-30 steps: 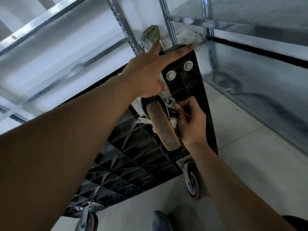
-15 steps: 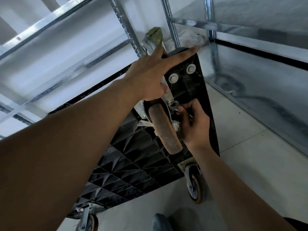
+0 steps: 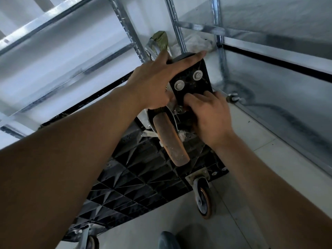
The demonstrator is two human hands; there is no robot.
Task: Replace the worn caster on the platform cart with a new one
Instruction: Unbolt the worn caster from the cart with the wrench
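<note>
Worn rust-brown rubber caster (image 3: 170, 141), centre frame, on upended black ribbed plastic cart (image 3: 143, 177) — judged rigid, heavy, gritty; take it by the wheel. Left grip (image 3: 154, 83) spread on cart edge; right grip (image 3: 212, 121) at its mount — closure cannot be told.

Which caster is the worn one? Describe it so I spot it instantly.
Find the black platform cart tipped on its edge. Near its upper corner, between the left hand and the right hand, sits the worn caster. Its tread is dull, scuffed brown, unlike the lower caster, which has a grey hub and orange rim.
</note>
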